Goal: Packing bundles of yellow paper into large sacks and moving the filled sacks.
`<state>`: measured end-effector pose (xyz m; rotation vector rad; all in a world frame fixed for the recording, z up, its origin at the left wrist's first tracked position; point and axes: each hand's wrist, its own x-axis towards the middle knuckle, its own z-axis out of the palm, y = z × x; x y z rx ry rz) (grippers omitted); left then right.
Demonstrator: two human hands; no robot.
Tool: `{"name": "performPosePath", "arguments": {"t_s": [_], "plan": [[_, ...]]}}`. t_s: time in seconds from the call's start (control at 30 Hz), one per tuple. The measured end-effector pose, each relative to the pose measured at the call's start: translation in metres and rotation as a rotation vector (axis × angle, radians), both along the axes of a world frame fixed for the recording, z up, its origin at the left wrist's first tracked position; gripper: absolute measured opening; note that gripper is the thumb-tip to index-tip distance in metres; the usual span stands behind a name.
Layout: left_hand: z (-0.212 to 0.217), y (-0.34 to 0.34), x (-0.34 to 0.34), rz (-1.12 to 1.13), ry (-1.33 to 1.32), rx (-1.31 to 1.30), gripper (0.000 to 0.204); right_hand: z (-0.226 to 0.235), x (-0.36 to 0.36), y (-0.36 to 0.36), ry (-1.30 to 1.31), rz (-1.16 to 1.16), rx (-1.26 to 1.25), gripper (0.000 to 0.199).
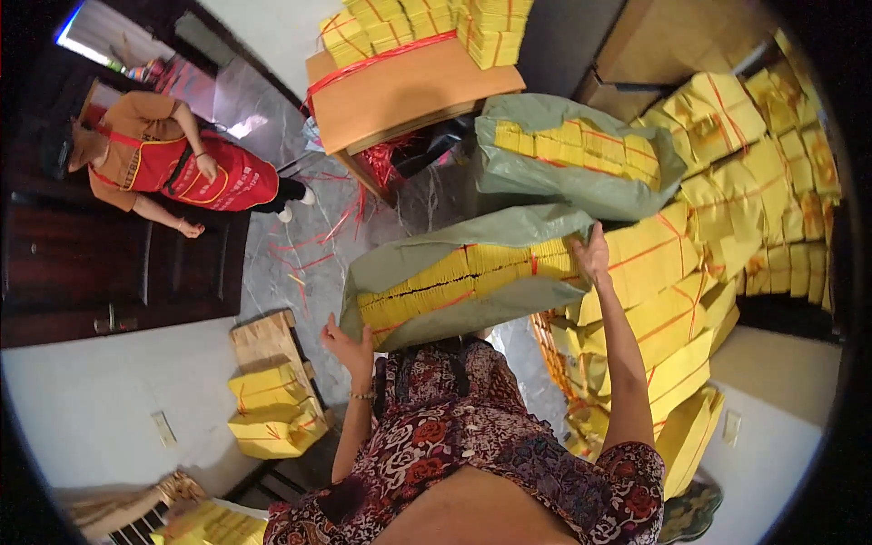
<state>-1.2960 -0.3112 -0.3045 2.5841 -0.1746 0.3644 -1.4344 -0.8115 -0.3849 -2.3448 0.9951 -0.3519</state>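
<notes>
Before me lies a long grey-green woven sack (pixel 509 227), its mouth spread open along the top. Inside it sit rows of yellow paper bundles (pixel 427 295) tied with red string. My right hand (pixel 592 256) is closed on the sack's rim at the right end. At the near left corner, my left hand (pixel 350 350) has its fingers apart beside the sack wall; whether it touches the wall I cannot tell. Just beyond stands a second grey-green sack (pixel 581 195), also filled with tied yellow bundles.
A wooden table (pixel 400 91) at the back carries stacked yellow bundles (pixel 490 32). Large yellow piles (pixel 654 309) rise on the right. Red string scraps (pixel 318 259) litter the grey floor. A person in a red apron (pixel 227 177) stands at left, near a dark door (pixel 118 263).
</notes>
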Motion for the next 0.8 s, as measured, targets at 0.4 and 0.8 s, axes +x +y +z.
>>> {"name": "performPosePath", "arguments": {"t_s": [0.4,0.8], "plan": [[-0.087,0.035,0.043,0.385,0.332,-1.062,0.028,-0.022,0.032,-0.030,-0.461,-0.205,0.739,0.038],[-0.047,0.001,0.074,0.397,0.240,-1.674,0.042,0.024,0.081,-0.015,-0.558,-0.146,0.927,0.034]]}}
